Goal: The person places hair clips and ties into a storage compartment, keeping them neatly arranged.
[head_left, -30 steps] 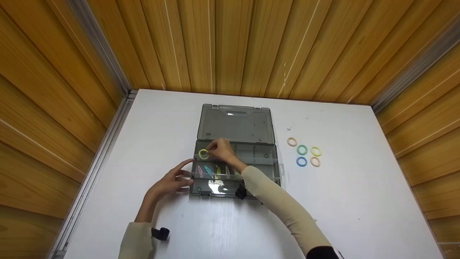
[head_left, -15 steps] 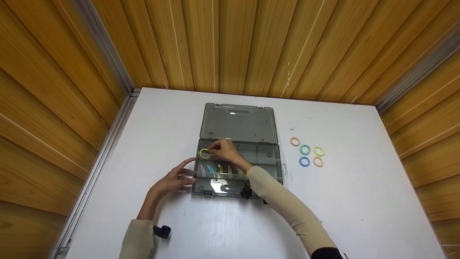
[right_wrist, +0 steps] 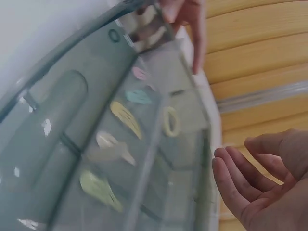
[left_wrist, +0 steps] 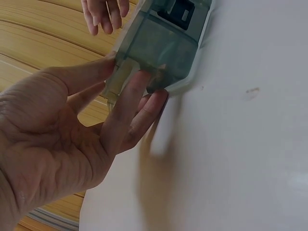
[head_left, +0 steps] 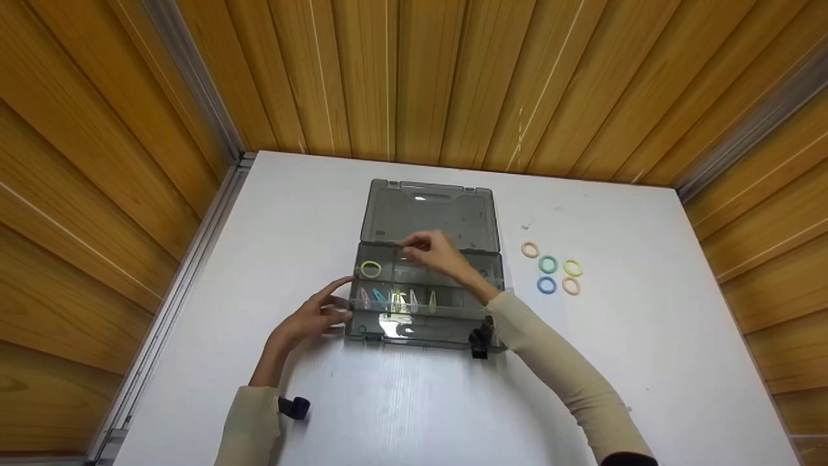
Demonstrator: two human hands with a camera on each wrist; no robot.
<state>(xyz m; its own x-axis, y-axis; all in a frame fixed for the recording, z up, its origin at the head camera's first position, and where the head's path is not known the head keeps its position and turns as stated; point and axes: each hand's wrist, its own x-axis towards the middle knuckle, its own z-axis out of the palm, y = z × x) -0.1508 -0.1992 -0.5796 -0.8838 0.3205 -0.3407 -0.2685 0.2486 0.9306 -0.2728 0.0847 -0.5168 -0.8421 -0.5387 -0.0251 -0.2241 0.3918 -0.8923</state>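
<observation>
A grey see-through compartment box (head_left: 420,329) lies on the table with its lid (head_left: 430,217) folded back. One yellow hair tie (head_left: 370,269) sits in its back left compartment. Along the middle row lie several snap hair clips (head_left: 414,300) in pink, blue, yellow, white and green. My left hand (head_left: 314,317) touches the box's left side with extended fingers, as the left wrist view also shows. Over the back row hovers my right hand (head_left: 440,254), holding nothing; its fingers (right_wrist: 240,178) are loosely bent with a gap from the thumb in the right wrist view.
Right of the box, several hair ties lie on the white table (head_left: 608,362): a peach one (head_left: 530,250), a green one (head_left: 548,264), a yellow one (head_left: 572,267), a blue one (head_left: 546,285) and a second peach one (head_left: 570,286). Wooden panels (head_left: 420,84) enclose the table.
My right hand has let go of the yellow hair tie, leaving it in the back left compartment, and has moved to the right. The left hand stays at the box's side.
</observation>
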